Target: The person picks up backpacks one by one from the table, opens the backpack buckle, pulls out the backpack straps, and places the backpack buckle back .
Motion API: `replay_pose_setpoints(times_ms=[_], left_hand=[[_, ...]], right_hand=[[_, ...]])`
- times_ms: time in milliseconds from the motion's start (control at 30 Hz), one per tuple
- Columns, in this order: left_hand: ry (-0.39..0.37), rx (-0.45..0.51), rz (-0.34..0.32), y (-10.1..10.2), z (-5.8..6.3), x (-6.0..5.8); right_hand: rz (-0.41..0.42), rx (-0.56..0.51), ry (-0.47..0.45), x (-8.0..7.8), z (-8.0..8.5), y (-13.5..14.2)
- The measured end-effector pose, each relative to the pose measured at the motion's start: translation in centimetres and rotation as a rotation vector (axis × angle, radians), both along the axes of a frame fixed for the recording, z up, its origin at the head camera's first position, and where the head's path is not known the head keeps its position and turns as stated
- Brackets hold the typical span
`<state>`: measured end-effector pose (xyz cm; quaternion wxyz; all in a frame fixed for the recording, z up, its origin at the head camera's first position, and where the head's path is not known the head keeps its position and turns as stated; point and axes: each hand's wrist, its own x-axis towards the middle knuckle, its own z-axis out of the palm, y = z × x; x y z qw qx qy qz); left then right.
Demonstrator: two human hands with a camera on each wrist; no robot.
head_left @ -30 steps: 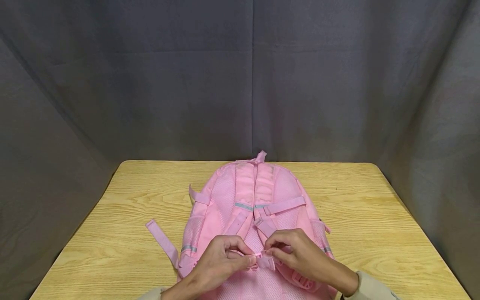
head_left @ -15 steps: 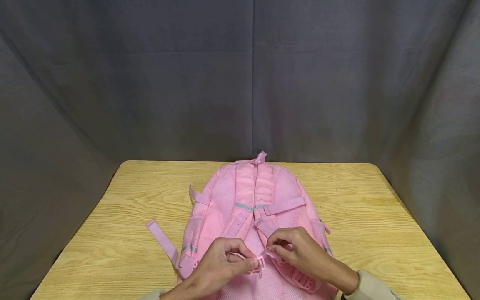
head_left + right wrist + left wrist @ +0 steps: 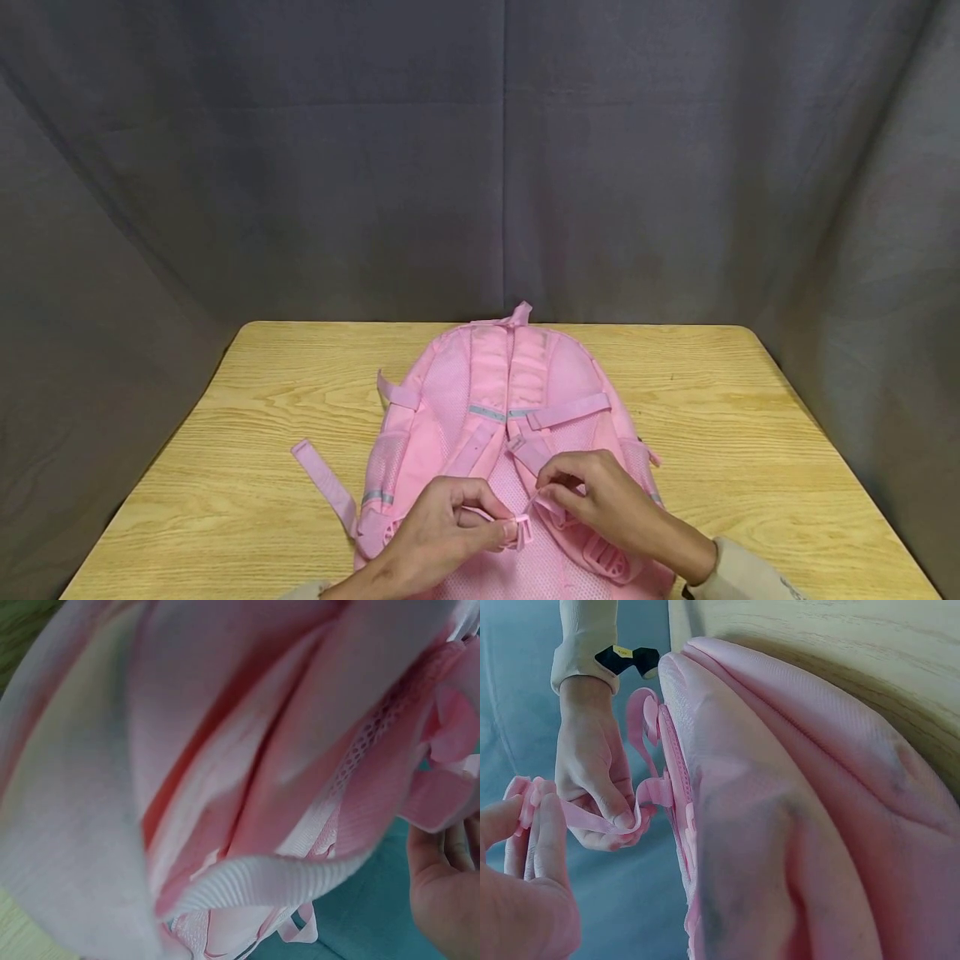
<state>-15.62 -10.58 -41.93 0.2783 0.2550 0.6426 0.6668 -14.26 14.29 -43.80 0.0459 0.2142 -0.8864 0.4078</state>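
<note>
A pink backpack [image 3: 517, 375] lies with its strap side up on the wooden table, in the head view. Over its lower middle, my left hand [image 3: 453, 521] pinches a small pink plastic buckle [image 3: 524, 527] between thumb and fingertips. Just to the right, my right hand [image 3: 600, 498] pinches a length of pink webbing strap [image 3: 585, 819]. In the left wrist view this strap runs from the buckle to the right hand and on toward the bag. The right wrist view shows mostly pink fabric, with the right hand partly cut off at the edge.
Loose strap ends lie about the bag, one reaching onto the table [image 3: 247, 467] at its left [image 3: 322, 479]. Another buckle [image 3: 606, 562] sits at the bag's lower right. Grey curtains [image 3: 480, 167] enclose the table's back and sides.
My right hand has drawn slightly up and away from the left, with the strap between them turning edge-on. The buckle in my left hand has come into clearer view.
</note>
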Motion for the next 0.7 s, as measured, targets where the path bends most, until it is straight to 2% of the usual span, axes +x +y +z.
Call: replay_pose_setpoints(times_ms=[333,700], left_hand=[[0.007,0.001,0.002,0.02,-0.26,-0.01],[0.014,-0.027,-0.008,-0.13,-0.32,-0.30]], right_hand=[[-0.026,0.016,-0.004,-0.18,-0.06,0.17],[-0.067,0.065,0.073,-0.27,-0.18,0.11]])
